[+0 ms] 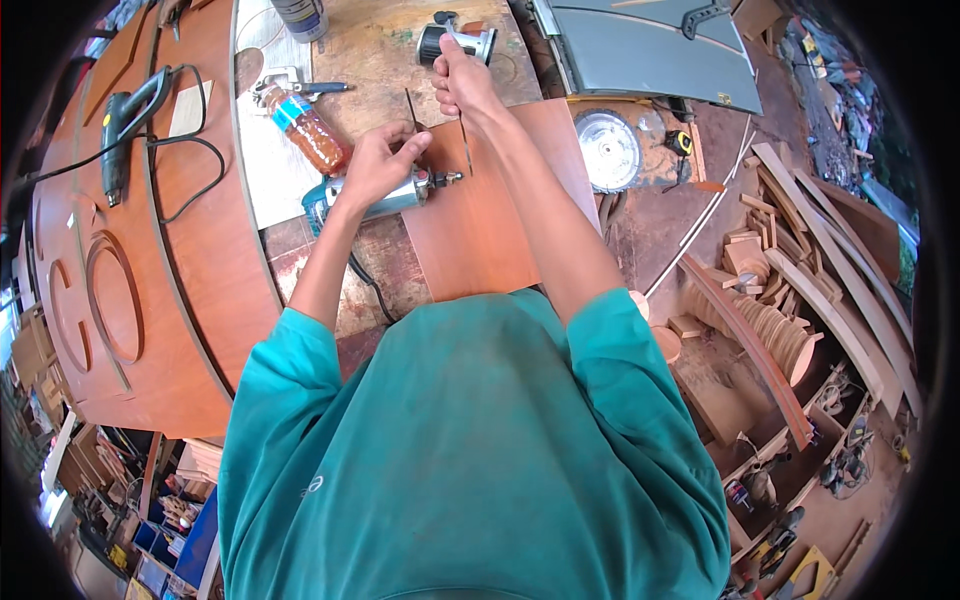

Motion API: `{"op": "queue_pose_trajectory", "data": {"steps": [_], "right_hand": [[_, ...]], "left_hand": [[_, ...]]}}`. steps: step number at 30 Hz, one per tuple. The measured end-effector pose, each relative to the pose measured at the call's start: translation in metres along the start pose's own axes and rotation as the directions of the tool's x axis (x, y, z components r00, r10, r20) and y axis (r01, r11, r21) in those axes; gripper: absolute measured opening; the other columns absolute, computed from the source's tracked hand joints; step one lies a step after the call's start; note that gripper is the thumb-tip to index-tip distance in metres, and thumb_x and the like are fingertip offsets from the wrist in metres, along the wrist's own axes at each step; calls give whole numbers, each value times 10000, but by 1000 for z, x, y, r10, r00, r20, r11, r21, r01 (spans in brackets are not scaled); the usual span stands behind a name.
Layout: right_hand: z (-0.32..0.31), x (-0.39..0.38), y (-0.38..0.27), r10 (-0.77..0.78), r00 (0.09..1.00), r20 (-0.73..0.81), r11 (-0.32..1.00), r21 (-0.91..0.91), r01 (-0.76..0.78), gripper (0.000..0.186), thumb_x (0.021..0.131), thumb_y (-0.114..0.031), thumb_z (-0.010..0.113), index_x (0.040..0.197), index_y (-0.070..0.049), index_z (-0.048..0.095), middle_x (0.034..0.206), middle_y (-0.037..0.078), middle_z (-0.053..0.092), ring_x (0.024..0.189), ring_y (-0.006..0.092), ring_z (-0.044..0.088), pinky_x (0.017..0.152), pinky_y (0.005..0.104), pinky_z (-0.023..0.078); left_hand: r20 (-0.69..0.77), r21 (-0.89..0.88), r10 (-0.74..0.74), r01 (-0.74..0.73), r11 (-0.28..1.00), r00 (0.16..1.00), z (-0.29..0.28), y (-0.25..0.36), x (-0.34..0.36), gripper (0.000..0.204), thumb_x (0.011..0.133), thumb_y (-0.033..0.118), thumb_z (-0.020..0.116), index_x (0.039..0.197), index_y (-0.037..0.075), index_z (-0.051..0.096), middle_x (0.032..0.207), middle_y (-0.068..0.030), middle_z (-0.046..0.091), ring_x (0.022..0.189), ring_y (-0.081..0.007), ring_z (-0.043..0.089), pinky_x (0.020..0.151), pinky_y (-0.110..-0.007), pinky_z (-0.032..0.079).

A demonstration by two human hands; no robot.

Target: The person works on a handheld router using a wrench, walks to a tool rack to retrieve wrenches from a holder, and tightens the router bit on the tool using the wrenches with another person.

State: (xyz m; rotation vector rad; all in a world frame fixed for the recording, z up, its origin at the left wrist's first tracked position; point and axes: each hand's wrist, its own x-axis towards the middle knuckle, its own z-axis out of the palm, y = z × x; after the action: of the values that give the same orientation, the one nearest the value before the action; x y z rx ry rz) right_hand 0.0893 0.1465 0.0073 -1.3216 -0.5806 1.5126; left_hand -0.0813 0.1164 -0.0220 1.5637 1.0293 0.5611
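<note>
In the head view, I see a person's left hand (385,163) pinching a thin dark rod (410,106), the right hand (463,85) curled around a slim stick (467,150) over a reddish-brown board (478,230), near a teal-and-silver power tool (397,198).

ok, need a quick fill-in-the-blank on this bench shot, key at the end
1. The power tool is nearer the ____ hand than the right hand.
2. The label on the bottle is mainly ____.
3. The tape measure is black and ____.
4. In the picture, the tape measure lies to the ____ of the silver disc.

Missing words: left; blue; yellow; right.
</note>
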Motion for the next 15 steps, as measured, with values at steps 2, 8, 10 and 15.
{"op": "queue_pose_trajectory", "data": {"steps": [2, 8, 10, 15], "right_hand": [[4, 12, 8, 81, 996, 34, 989, 122, -84, 455, 963, -501, 421, 708, -125, 402, 547, -40, 336, 396, 68, 271, 347, 231, 209], [-2, 39, 23, 265, 964, -6, 958, 112, -263, 430, 967, -471, 443, 731, -114, 410, 543, -27, 334, 407, 84, 270, 357, 246, 208], [-8, 44, 23, 304, 953, -4, 944, 133, -301, 430, 972, -457, 452, 728, -105, 411, 544, -16, 340, 413, 91, 274, 368, 250, 223], [2, 34, 14, 273, 962, 28, 955, 118, -274, 430, 973, -472, 441, 732, -117, 422, 554, -37, 342, 417, 83, 264, 358, 242, 211]], "left_hand": [[36, -2, -28, 28, 1000, 999, -3, 3, -1, 255, 906, 216, 622, 895, -38, 630, 761, -63, 667, 694, -82, 564, 621, -257, 450], [18, -21, -8, 8, 1000, 1000, -2, 6, -2, 272, 903, 229, 623, 828, -32, 636, 765, -53, 672, 691, -91, 570, 639, -271, 462], [19, -13, -7, 7, 1000, 1000, -2, 4, -1, 270, 901, 233, 625, 836, -29, 641, 759, -55, 671, 687, -92, 570, 637, -273, 464], [9, 44, -1, 1, 999, 1000, -3, 2, -3, 267, 892, 246, 634, 850, -17, 651, 740, -59, 664, 671, -86, 561, 616, -275, 456]]}}
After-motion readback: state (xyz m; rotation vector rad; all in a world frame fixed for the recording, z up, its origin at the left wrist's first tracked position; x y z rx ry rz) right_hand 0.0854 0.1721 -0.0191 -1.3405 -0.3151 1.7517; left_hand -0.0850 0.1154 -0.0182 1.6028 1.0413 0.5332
